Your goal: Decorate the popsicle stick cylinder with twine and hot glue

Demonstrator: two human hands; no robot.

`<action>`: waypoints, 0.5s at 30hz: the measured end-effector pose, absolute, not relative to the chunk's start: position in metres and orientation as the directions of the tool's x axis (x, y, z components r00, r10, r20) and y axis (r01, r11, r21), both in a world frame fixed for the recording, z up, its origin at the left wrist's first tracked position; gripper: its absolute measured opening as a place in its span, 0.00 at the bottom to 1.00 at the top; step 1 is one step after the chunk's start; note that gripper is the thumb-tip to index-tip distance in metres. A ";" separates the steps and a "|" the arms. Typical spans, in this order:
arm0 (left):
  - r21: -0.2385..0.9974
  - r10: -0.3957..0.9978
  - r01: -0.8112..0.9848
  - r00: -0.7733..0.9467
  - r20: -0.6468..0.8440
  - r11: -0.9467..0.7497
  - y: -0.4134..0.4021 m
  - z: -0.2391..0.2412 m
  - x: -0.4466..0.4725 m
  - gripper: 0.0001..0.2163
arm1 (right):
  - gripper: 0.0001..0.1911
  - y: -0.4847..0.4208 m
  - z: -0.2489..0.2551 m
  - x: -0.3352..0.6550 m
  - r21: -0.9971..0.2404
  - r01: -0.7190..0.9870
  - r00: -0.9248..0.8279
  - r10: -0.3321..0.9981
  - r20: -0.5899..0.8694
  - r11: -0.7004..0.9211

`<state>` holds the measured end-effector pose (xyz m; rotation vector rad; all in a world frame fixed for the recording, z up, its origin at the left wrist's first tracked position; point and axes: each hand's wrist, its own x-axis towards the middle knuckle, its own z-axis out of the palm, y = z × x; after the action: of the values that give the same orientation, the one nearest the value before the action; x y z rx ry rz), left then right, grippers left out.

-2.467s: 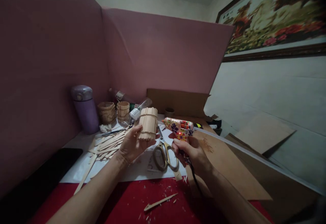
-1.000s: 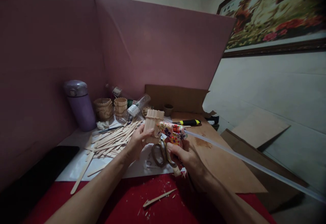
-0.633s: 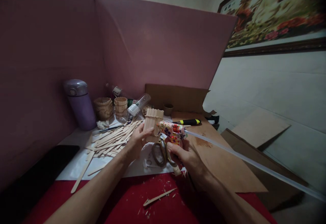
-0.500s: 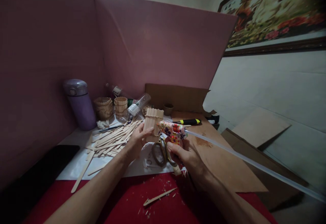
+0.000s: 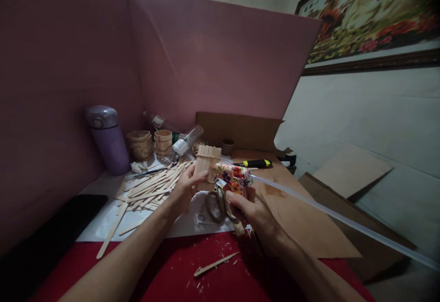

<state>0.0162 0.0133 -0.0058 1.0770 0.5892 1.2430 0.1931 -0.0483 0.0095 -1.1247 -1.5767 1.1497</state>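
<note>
My left hand (image 5: 188, 186) grips a small cup made of upright wooden craft sticks (image 5: 208, 156), with a thin twisted band around its upper part. In my right hand (image 5: 248, 203) is a flower-patterned hot glue gun (image 5: 237, 174), its front end up against the cup's right side. A long clear glue stick (image 5: 319, 209) runs out of its rear toward the lower right. The nozzle tip is too small to make out. Below and between my hands lie scissors (image 5: 215, 206) with dark gold handles. Loose craft sticks (image 5: 154, 191) are heaped left of my left hand.
Two finished-looking wooden cups (image 5: 162, 143) and a purple bottle (image 5: 109, 146) stand at the back left. Clear plastic bottles (image 5: 187, 140) lie behind the sticks. A yellow-black utility knife (image 5: 256, 163) rests on a cardboard sheet (image 5: 305, 222). One cut stick (image 5: 216, 264) lies on the red cloth.
Almost nothing differs. Both hands keep the stick cup and the glue gun in nearly the same place, and the view has shifted very slightly.
</note>
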 end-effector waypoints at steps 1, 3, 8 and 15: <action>0.888 0.944 -0.458 0.274 0.187 -0.043 0.014 -0.006 0.016 0.22 | 0.20 -0.048 0.009 0.193 -0.970 0.173 -0.225 0.966 0.128 0.169; 0.888 0.943 -0.458 0.276 0.187 -0.042 0.014 -0.006 0.016 0.22 | 0.20 -0.048 0.009 0.193 -0.969 0.176 -0.231 0.964 0.133 0.176; 0.889 0.948 -0.456 0.265 0.174 -0.036 0.014 -0.005 0.016 0.22 | 0.19 -0.049 0.010 0.193 -0.967 0.181 -0.235 0.963 0.133 0.178; 0.893 0.940 -0.448 0.284 0.188 -0.043 0.014 -0.006 0.016 0.22 | 0.20 -0.049 0.013 0.193 -0.970 0.166 -0.244 0.960 0.136 0.179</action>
<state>0.0155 0.0136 -0.0056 1.0917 0.5855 1.2315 0.1925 -0.0491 0.0125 -1.1031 -1.5924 1.1589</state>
